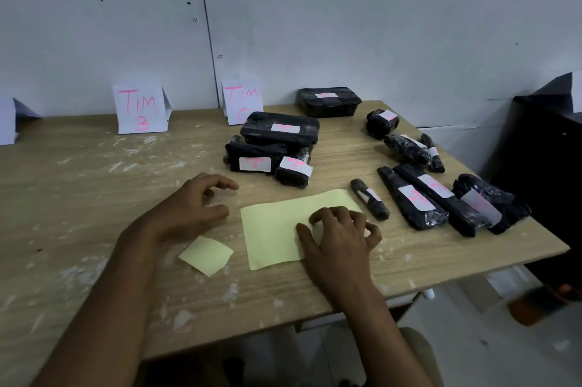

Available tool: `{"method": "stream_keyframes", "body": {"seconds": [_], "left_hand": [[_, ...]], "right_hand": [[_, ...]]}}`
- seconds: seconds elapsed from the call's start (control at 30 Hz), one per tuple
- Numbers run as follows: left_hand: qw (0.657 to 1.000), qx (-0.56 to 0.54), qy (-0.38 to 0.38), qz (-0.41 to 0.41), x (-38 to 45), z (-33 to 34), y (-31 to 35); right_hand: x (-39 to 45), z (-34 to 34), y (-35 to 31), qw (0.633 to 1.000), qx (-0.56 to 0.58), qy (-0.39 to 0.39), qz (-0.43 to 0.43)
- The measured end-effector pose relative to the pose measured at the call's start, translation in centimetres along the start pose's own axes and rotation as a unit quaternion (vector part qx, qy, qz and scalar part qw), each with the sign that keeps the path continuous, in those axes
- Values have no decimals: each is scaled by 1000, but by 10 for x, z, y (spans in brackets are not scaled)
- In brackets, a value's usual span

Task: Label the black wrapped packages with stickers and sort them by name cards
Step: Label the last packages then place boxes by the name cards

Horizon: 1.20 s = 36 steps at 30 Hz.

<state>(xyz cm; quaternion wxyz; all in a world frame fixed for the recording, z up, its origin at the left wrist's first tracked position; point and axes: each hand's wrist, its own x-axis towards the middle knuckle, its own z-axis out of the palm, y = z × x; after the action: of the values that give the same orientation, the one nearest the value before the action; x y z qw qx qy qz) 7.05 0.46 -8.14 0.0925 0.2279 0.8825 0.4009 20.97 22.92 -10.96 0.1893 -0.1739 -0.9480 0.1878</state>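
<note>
Several black wrapped packages with white stickers lie on the wooden table (pixel 94 204). A stack of three (pixel 271 147) sits in front of the "TIM C" name card (pixel 241 103); the others (pixel 419 197) are spread along the right side, one box (pixel 329 101) at the back. The "TIM B" card (pixel 140 109) stands further left. My right hand (pixel 340 235) rests with curled fingertips on a pale yellow sheet (pixel 277 229). My left hand (pixel 195 204) hovers just left of the sheet, fingers loosely curled, holding nothing. A small yellow piece (pixel 206 256) lies near my left wrist.
Part of a third white card (pixel 8 122) stands at the far left edge. A grey wall rises behind the table. A dark cabinet (pixel 541 166) stands to the right of the table's corner. White scuff marks cover the tabletop.
</note>
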Motion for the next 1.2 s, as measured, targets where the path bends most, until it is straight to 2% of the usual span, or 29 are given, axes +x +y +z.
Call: {"method": "stream_keyframes", "body": {"seconds": [0.07, 0.17, 0.27, 0.37, 0.6, 0.7, 0.9, 1.07, 1.2], "left_hand": [[996, 28, -82, -12, -12, -16, -12], [988, 74, -129, -36, -22, -24, -17], [982, 148, -99, -61, -23, -13, -10], [983, 165, -39, -72, -18, 9, -1], [977, 214, 10, -22, -5, 41, 3], [985, 167, 33, -7, -7, 38, 1], [994, -42, 103, -2, -7, 29, -11], [981, -90, 171, 0, -6, 23, -12], [978, -99, 183, 6, -7, 23, -12]], "right_hand": [[3, -1, -6, 1000, 16, -7, -1], [11, -1, -18, 999, 40, -22, -16], [25, 0, -26, 997, 57, -37, -26], [41, 0, -28, 996, 66, -49, -19], [76, -2, -33, 996, 67, -51, -36], [95, 0, -42, 996, 60, -34, -63], [125, 15, -66, 991, -20, -48, -120], [139, 25, -81, 985, -71, -78, -137], [143, 28, -85, 984, -80, -73, -144]]}}
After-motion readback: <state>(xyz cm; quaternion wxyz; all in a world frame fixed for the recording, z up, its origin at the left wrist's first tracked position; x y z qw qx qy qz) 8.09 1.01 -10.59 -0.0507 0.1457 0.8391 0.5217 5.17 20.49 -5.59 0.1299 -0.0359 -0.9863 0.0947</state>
